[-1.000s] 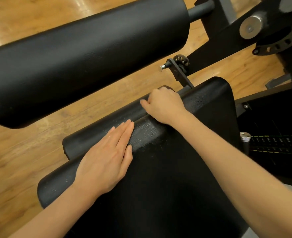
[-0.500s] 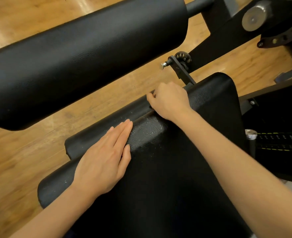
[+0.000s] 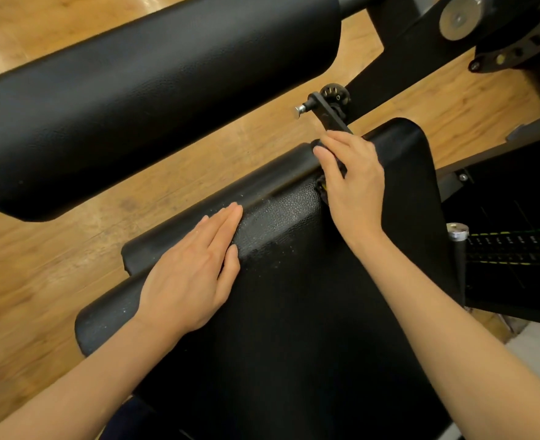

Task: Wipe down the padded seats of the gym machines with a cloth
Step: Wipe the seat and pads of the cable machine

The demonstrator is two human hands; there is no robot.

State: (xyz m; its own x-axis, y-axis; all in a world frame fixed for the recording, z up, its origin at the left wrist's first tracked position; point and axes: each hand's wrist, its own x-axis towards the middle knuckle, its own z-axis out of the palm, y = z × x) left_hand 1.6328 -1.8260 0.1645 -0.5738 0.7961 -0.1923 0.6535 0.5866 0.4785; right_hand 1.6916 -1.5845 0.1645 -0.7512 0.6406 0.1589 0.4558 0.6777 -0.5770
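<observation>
Since a moment ago, the right hand [image 3: 352,182] has slid further right along the padded seat [image 3: 310,296], fingers curled round a dark cloth [image 3: 324,185] at its front edge. The left hand [image 3: 192,274] lies flat, fingers straight, on the seat.

Black padded seat [image 3: 294,312] over wood floor [image 3: 24,296]; left hand [image 3: 189,277] flat at 9 o'clock, right hand [image 3: 354,185] at 12.

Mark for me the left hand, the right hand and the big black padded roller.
Left hand [image 3: 189,274], head view: back of the hand, flat on the black padded seat [image 3: 294,312].
Right hand [image 3: 354,185], head view: back of the hand.
Big black cylindrical padded roller [image 3: 141,100], head view: mid-surface.
</observation>
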